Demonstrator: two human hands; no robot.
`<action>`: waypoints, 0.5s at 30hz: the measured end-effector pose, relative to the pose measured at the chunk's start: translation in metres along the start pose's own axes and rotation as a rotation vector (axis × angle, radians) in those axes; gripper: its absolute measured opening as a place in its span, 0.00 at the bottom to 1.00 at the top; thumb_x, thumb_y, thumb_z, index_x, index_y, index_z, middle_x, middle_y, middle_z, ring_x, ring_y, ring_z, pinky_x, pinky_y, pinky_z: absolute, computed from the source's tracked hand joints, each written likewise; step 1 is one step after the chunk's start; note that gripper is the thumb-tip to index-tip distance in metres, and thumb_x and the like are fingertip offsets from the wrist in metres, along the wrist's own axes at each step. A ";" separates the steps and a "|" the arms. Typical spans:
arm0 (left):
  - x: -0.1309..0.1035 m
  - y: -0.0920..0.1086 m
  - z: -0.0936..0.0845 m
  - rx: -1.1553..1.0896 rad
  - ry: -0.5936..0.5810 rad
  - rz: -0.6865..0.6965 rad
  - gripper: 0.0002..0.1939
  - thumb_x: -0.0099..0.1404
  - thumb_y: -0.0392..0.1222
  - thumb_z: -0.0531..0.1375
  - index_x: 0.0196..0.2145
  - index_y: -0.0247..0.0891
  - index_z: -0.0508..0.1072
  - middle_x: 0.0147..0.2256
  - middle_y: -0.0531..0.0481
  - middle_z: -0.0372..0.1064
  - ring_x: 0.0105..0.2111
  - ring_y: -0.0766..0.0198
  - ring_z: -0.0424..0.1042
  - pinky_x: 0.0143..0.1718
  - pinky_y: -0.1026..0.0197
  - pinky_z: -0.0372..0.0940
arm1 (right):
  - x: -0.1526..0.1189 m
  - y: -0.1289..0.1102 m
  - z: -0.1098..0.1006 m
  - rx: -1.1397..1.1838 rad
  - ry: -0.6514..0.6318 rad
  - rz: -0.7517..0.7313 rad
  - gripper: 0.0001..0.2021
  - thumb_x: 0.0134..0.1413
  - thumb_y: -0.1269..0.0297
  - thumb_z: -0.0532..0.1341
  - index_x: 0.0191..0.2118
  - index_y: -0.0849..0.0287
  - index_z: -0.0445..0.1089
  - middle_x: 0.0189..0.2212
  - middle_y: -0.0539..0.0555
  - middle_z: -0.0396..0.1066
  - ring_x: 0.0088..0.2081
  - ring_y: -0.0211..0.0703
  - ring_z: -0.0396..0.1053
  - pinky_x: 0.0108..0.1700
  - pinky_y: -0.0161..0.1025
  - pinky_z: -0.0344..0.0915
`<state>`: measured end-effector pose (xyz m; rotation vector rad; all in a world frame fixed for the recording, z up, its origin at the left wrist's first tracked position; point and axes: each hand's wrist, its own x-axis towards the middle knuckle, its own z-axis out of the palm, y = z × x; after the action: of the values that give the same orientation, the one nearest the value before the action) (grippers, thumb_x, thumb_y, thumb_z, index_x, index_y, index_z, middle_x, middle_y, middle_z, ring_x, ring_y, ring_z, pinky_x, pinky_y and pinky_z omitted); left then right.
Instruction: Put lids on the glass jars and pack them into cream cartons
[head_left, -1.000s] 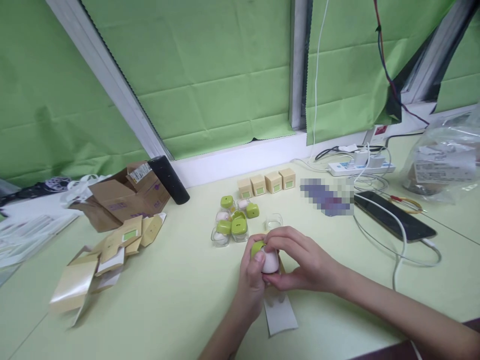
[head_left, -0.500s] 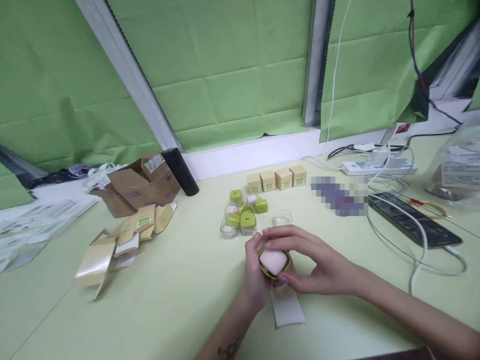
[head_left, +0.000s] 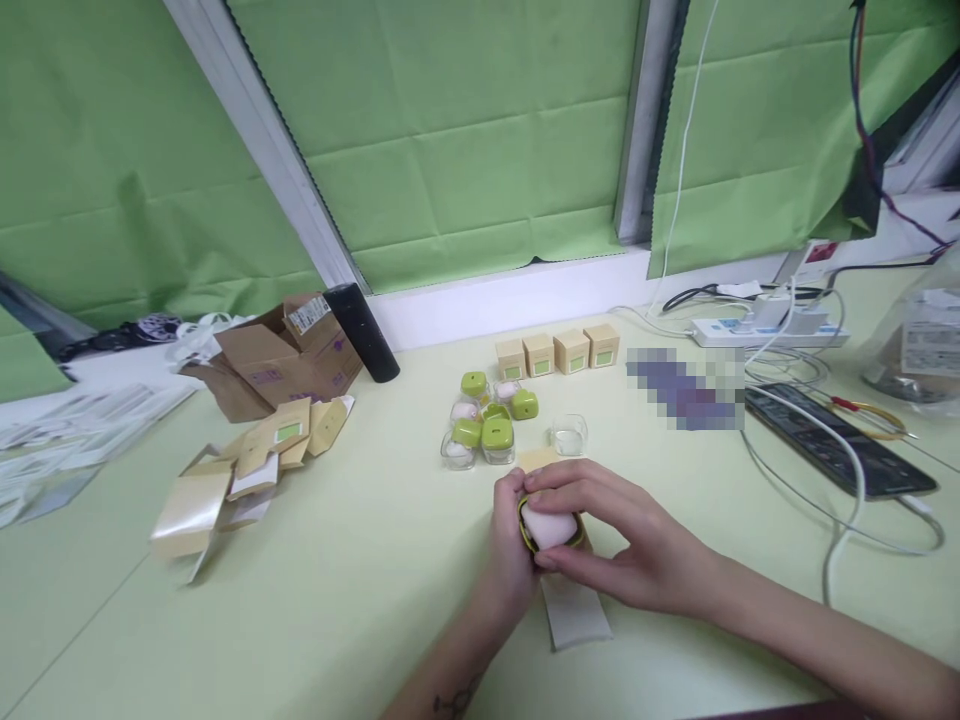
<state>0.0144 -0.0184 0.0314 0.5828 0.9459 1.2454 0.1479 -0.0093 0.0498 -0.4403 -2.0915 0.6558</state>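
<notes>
My left hand (head_left: 511, 560) is wrapped round a green lid (head_left: 528, 537), its open side turned up. A white rounded piece (head_left: 551, 528), like a soft pad, sits in the lid. The fingers and thumb of my right hand (head_left: 643, 535) grip this piece from either side. Under both hands lies an unfolded carton, its pale flap (head_left: 576, 615) sticking out toward me; the rest is mostly hidden. Just beyond the hands stands a clear plastic cup (head_left: 568, 436). Left of it sit several small clear containers with green lids (head_left: 496, 434), some with white pieces inside.
Several small cardboard boxes (head_left: 572, 352) stand in a row at the back. Flattened cartons (head_left: 196, 505), an open brown box (head_left: 289, 365) and a black cylinder (head_left: 364, 332) are at the left. A phone (head_left: 840, 440), cables and a power strip (head_left: 769, 333) lie to the right.
My right fingers have shifted slightly on the white piece, and both hands sit a little lower in view. The camera view has moved slightly. The lid stays in my left hand.
</notes>
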 end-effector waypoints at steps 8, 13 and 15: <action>-0.003 0.018 0.007 0.085 -0.180 0.058 0.20 0.60 0.57 0.53 0.35 0.37 0.69 0.29 0.50 0.68 0.24 0.67 0.62 0.22 0.66 0.55 | 0.003 0.011 -0.021 -0.062 -0.011 0.090 0.27 0.49 0.67 0.64 0.55 0.53 0.58 0.53 0.59 0.62 0.55 0.49 0.60 0.56 0.48 0.61; -0.001 0.019 0.001 0.238 -0.231 0.138 0.14 0.60 0.50 0.57 0.39 0.38 0.64 0.29 0.52 0.67 0.23 0.70 0.60 0.23 0.68 0.53 | 0.004 0.016 -0.022 -0.142 0.014 0.079 0.23 0.50 0.69 0.62 0.53 0.54 0.61 0.48 0.58 0.66 0.50 0.48 0.65 0.48 0.45 0.68; -0.001 0.018 -0.002 0.323 -0.221 0.143 0.15 0.59 0.47 0.59 0.41 0.40 0.61 0.27 0.55 0.65 0.21 0.72 0.59 0.23 0.68 0.53 | 0.003 0.016 -0.021 -0.177 0.039 0.056 0.23 0.47 0.70 0.62 0.51 0.55 0.62 0.46 0.57 0.67 0.48 0.47 0.66 0.47 0.44 0.68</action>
<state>0.0033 -0.0149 0.0454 1.0364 0.9360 1.1325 0.1645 0.0116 0.0521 -0.6084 -2.1147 0.4926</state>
